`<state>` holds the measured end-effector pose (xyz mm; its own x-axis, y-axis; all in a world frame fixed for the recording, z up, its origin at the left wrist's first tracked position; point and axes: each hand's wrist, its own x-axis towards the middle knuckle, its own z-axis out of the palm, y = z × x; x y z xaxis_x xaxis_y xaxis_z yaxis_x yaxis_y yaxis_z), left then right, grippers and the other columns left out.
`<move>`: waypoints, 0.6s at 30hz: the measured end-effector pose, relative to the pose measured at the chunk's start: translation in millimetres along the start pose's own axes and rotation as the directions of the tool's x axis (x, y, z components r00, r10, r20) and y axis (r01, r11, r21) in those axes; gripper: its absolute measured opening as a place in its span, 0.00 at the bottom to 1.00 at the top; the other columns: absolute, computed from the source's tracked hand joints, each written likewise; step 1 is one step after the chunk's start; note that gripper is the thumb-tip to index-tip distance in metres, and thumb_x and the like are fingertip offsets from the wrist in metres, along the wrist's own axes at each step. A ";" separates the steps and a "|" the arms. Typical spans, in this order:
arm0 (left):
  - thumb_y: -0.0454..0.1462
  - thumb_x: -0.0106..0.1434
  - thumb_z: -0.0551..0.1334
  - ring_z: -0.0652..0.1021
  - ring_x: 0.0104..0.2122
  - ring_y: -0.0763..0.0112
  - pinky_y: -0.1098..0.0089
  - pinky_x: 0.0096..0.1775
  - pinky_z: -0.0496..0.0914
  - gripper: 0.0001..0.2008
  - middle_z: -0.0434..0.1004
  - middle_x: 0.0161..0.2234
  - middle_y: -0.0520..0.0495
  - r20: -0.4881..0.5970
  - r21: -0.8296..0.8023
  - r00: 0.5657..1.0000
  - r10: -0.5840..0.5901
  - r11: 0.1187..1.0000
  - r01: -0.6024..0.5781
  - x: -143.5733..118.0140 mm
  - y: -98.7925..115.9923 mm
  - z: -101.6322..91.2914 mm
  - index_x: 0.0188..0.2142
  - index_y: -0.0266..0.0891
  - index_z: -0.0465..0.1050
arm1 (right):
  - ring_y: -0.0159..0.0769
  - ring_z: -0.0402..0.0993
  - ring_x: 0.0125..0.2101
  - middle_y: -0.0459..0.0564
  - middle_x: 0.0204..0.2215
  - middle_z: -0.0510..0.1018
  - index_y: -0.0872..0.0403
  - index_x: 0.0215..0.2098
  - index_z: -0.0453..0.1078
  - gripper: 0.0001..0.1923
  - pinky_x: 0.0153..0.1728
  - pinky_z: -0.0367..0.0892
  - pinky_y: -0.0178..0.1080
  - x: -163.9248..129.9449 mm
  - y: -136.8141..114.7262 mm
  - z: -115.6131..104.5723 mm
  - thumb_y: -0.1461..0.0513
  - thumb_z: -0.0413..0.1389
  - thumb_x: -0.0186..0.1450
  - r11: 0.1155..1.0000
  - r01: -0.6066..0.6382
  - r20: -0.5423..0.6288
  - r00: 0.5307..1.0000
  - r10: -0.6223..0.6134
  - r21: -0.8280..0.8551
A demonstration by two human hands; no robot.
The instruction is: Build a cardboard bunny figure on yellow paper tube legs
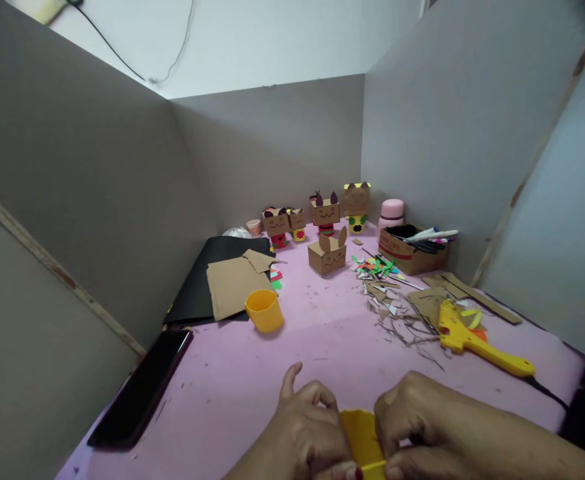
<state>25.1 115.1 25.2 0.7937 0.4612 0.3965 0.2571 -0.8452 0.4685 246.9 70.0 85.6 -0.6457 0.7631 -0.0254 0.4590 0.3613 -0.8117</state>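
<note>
Between my two hands, at the bottom of the head view, is a yellow paper piece [360, 433] with a folded-up edge. My left hand [310, 427] grips its left side, the thumb low at the front edge and one finger raised. On its right side my right hand [405, 427] is closed, thumb and fingers pinching the edge. Parts of the paper are hidden behind my fingers. Farther off, a yellow paper ring [267, 315] stands tilted on the pink tabletop [322, 343]. A cardboard box head with ears [327, 257] sits beyond it.
A phone [145, 387] lies at left, near black sheets [197, 277] and cardboard [235, 287]. Several cardboard figures [326, 213] stand at the back. At right are paper scraps [380, 267], a yellow glue gun [482, 343], a box of pens [410, 257] and a pink bottle [391, 212].
</note>
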 end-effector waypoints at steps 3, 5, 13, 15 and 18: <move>0.54 0.63 0.51 0.67 0.29 0.73 0.61 0.56 0.16 0.25 0.63 0.16 0.60 0.031 -0.080 0.999 -0.035 0.996 0.038 9.3 -2.0 5.5 0.17 0.40 0.58 | 0.29 0.68 0.27 0.42 0.24 0.73 0.53 0.27 0.73 0.09 0.28 0.60 0.29 2.0 -3.7 9.4 0.59 0.57 0.63 0.994 0.045 -0.042 0.998 -0.049 -0.097; 0.50 0.63 0.52 0.67 0.30 0.73 0.57 0.52 0.11 0.24 0.61 0.17 0.59 0.215 -0.108 0.969 -0.120 0.983 0.146 14.3 -2.5 5.6 0.17 0.38 0.54 | 0.29 0.67 0.25 0.42 0.22 0.72 0.53 0.23 0.71 0.14 0.25 0.58 0.29 1.0 -3.9 14.2 0.57 0.55 0.65 0.987 0.048 -0.064 0.996 -0.058 -0.156; 0.44 0.57 0.63 0.68 0.28 0.73 0.60 0.55 0.14 0.16 0.67 0.16 0.61 0.040 0.168 0.999 0.000 0.986 -0.007 6.1 -4.7 7.7 0.18 0.41 0.62 | 0.29 0.65 0.24 0.43 0.22 0.70 0.54 0.23 0.69 0.12 0.25 0.58 0.29 -6.1 2.7 -0.6 0.58 0.58 0.63 0.993 0.019 -0.022 1.000 -0.022 -0.119; 0.43 0.57 0.62 0.69 0.28 0.73 0.60 0.54 0.13 0.16 0.67 0.16 0.61 0.071 0.191 0.997 -0.014 0.982 0.000 9.4 -1.2 8.4 0.18 0.41 0.62 | 0.29 0.66 0.25 0.43 0.24 0.72 0.54 0.27 0.71 0.08 0.26 0.59 0.29 -2.0 -0.4 1.1 0.60 0.58 0.63 0.996 0.024 -0.044 0.999 -0.028 -0.088; 0.40 0.59 0.59 0.69 0.28 0.74 0.66 0.50 0.09 0.15 0.68 0.17 0.62 0.147 0.184 0.987 -0.057 0.983 0.030 13.7 1.7 7.7 0.18 0.41 0.60 | 0.27 0.60 0.22 0.40 0.20 0.65 0.53 0.21 0.66 0.13 0.24 0.55 0.29 3.1 -3.1 6.5 0.62 0.56 0.64 0.992 0.081 -0.073 0.993 -0.088 -0.095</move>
<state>40.7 117.9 25.3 0.8501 0.4642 0.2488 0.3773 -0.8664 0.3271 239.5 67.7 84.2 -0.6375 0.7653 0.0890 0.4607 0.4712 -0.7522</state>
